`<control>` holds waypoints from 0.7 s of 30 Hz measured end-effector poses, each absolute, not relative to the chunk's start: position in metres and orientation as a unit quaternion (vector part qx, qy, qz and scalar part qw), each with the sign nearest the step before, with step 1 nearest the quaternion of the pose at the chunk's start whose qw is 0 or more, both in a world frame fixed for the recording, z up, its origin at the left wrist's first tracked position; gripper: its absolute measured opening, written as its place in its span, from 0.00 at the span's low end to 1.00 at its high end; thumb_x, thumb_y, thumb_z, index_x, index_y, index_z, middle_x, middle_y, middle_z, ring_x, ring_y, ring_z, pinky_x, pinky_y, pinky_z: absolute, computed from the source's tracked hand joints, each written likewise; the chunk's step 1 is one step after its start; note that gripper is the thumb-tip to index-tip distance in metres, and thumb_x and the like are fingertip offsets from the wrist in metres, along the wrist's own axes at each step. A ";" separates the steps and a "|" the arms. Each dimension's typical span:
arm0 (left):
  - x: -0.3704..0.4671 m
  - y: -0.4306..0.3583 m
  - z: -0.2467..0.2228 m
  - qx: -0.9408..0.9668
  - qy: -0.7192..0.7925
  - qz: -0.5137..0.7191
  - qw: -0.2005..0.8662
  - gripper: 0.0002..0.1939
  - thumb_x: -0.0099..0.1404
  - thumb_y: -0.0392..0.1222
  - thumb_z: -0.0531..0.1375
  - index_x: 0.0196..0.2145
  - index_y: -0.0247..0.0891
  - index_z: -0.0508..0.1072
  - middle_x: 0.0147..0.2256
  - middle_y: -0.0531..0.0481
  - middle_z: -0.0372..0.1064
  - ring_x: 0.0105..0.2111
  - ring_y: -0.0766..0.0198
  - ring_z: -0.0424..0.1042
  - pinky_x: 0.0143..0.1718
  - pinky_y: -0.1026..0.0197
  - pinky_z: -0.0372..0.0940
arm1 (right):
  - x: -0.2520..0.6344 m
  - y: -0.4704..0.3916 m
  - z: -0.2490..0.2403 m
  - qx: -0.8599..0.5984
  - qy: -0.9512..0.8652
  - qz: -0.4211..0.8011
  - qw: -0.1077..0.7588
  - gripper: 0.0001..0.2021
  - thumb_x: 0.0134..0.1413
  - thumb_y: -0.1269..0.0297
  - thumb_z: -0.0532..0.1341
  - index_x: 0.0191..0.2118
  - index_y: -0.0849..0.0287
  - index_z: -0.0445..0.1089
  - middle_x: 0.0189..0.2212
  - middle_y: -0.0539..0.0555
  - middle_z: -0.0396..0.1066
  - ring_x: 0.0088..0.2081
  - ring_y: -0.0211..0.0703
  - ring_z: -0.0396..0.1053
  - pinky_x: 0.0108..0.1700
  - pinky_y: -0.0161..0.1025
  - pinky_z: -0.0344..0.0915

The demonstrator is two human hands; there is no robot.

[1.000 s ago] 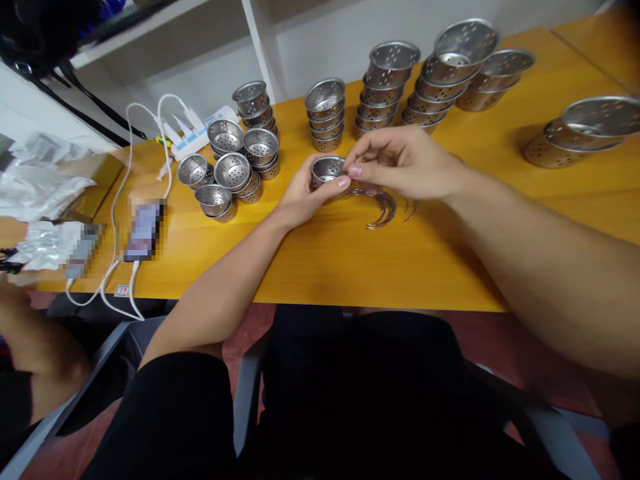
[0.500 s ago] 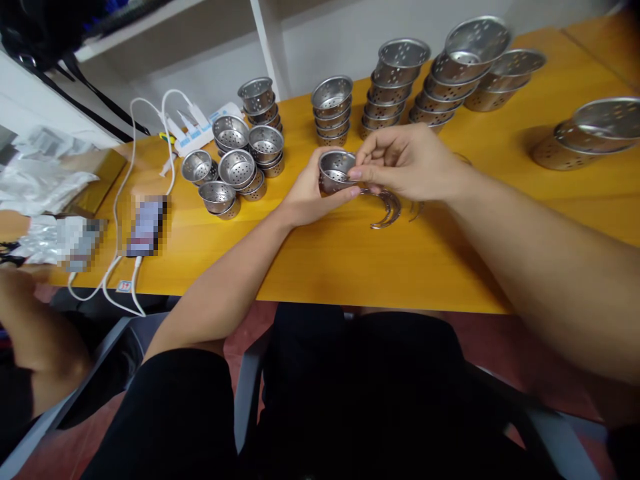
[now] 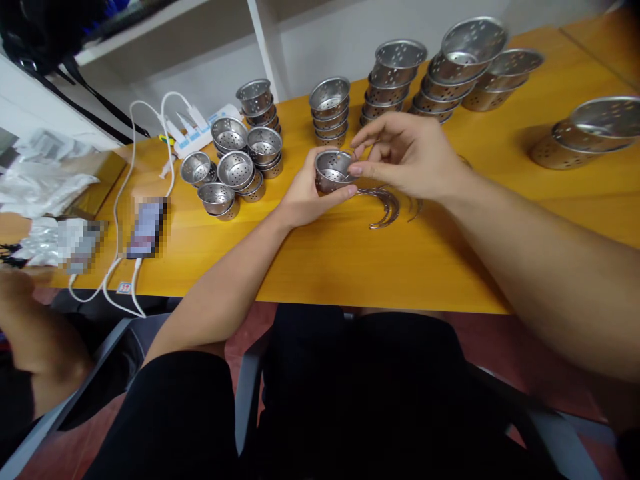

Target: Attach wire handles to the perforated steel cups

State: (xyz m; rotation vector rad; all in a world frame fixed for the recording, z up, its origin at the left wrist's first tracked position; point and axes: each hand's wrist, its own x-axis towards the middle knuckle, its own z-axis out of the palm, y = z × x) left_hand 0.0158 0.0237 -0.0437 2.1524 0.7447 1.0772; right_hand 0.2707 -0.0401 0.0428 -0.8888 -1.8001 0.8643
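Observation:
My left hand [image 3: 310, 191] is wrapped around a small perforated metal cup [image 3: 330, 179] on the near part of the table, its thumb along the near side. At the cup's right rim my right hand [image 3: 400, 157] pinches a thin curved wire handle [image 3: 355, 160] between thumb and fingers. Part of the wire shows against the rim; the fingers hide the rest, so I cannot tell whether it is hooked into a hole. Just below my right hand lie several loose curved wire handles [image 3: 387, 210] on the wooden table [image 3: 350, 267].
Small perforated cups [image 3: 236, 170] cluster at the left, with stacked cups [image 3: 330, 110] along the back. Larger perforated cups [image 3: 590, 137] stand far right. A phone [image 3: 147, 227] on a white cable and a power strip [image 3: 197, 137] lie left. Another person's arm [image 3: 40, 327] rests at far left.
My right hand's fingers have shifted slightly and spread a little, so more of the wire shows at the cup's rim. My left hand keeps its hold on the cup.

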 end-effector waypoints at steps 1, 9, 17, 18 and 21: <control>0.015 0.024 -0.043 0.812 0.286 0.409 0.304 0.56 0.66 0.83 0.75 0.73 0.43 0.64 0.65 0.37 0.75 0.66 0.42 0.81 0.73 0.38 0.76 | 0.271 -0.039 0.041 -0.363 -0.741 0.319 0.467 0.29 0.58 0.25 0.81 0.48 0.42 0.82 0.47 0.55 0.85 0.34 0.52 0.73 0.37 0.56 0.75; 0.013 0.024 -0.037 0.804 0.309 0.418 0.288 0.56 0.65 0.85 0.74 0.71 0.43 0.64 0.65 0.37 0.74 0.68 0.41 0.78 0.76 0.35 0.71 | 0.273 -0.043 0.039 -0.385 -0.793 0.244 0.405 0.10 0.68 0.47 0.77 0.46 0.41 0.82 0.62 0.58 0.81 0.57 0.66 0.80 0.58 0.68 0.84; 0.014 0.024 -0.039 0.814 0.295 0.410 0.287 0.58 0.66 0.87 0.71 0.74 0.44 0.62 0.66 0.37 0.73 0.70 0.41 0.77 0.78 0.36 0.70 | 0.269 -0.038 0.028 -0.335 -0.826 0.257 0.373 0.09 0.63 0.63 0.77 0.47 0.45 0.83 0.60 0.62 0.78 0.56 0.65 0.79 0.58 0.66 0.84; 0.014 0.024 -0.039 0.816 0.289 0.411 0.285 0.59 0.66 0.88 0.71 0.75 0.45 0.61 0.67 0.37 0.72 0.70 0.41 0.77 0.78 0.36 0.70 | 0.268 -0.039 0.029 -0.345 -0.821 0.262 0.372 0.09 0.63 0.62 0.77 0.47 0.45 0.83 0.61 0.61 0.78 0.57 0.65 0.79 0.59 0.66 0.83; 0.012 0.024 -0.038 0.818 0.285 0.416 0.278 0.59 0.66 0.88 0.71 0.76 0.46 0.60 0.68 0.38 0.71 0.71 0.41 0.77 0.78 0.36 0.70 | 0.268 -0.041 0.032 -0.334 -0.820 0.244 0.395 0.12 0.65 0.58 0.75 0.52 0.44 0.84 0.62 0.61 0.79 0.56 0.64 0.80 0.60 0.66 0.82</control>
